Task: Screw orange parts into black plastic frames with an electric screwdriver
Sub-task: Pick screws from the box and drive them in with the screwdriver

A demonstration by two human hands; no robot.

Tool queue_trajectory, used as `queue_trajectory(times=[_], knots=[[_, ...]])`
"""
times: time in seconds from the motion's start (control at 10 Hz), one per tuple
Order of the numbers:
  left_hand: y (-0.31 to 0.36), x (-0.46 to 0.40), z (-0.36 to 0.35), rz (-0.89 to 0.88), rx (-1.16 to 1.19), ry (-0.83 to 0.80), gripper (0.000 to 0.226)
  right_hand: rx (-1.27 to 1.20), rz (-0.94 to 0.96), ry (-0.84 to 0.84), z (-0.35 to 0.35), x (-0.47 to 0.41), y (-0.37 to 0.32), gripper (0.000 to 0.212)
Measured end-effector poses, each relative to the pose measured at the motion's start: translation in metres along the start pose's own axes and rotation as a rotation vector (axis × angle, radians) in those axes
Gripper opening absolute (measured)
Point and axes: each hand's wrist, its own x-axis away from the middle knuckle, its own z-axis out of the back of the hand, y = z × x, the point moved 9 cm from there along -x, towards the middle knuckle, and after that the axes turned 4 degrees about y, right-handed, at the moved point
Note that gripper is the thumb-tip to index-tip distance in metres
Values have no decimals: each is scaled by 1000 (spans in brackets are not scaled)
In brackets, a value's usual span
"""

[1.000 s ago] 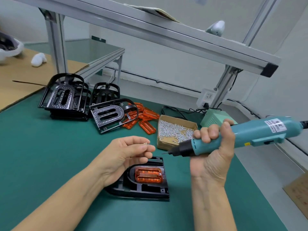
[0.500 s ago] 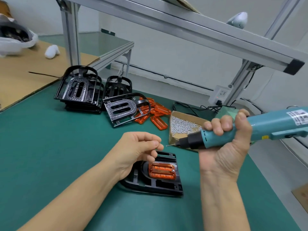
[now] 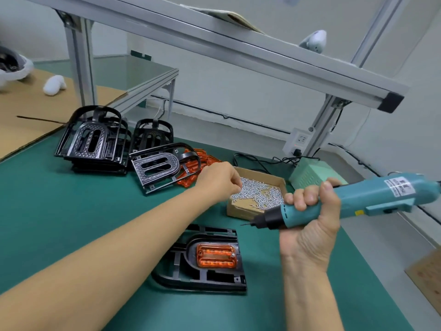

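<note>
Since the earlier frames the left hand (image 3: 220, 179) has left its place above the frame (image 3: 205, 259) and reached out to the screw box (image 3: 257, 194), which serves as landmark below. Its fingertips (image 3: 237, 187), drawn together and pointing down, sit over the box's left edge at the pile of screws (image 3: 257, 195); whether they pinch a screw cannot be told. The right hand (image 3: 310, 216), just right of the box and nearer the viewer, grips the screwdriver (image 3: 358, 199) with fingers and thumb curled round its teal barrel, held level. The bit (image 3: 247, 224) points left and hovers in front of the box's near wall, above the frame's far right corner, touching nothing. That frame lies flat on the green mat (image 3: 59, 211) in front of the box, with an orange part (image 3: 216, 255) seated in its recess; one screw head shows at the part's right end. Neither hand touches frame or part: the left forearm crosses above the frame's left side, and the fingertips lie well beyond it. Left of the box lie loose orange parts (image 3: 191, 173), partly under a tilted black frame (image 3: 162, 167), with stacked frames (image 3: 93, 139) farther left. Behind the box to the right stands a pale green power unit (image 3: 312, 173).
</note>
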Motion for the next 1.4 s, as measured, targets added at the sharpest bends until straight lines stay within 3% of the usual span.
queue_trajectory(times=[0.2,0.5,0.6,1.1,1.4], knots=[[3,-36,-53,-64,-451,-101,13,5,16,79,22,-7,-1,20],[12,-48,-75,-165,-656,-70,6,-28,34,102,30,-16,-10,12],[17,-47,-81,-225,-710,-107,14,-25,34,101,30,-15,-10,11],[17,-38,-84,-236,-617,-269,13,-11,18,113,31,-14,-6,13],[15,-39,-58,-66,-81,-107,11,-1,10,114,31,-13,-6,13]])
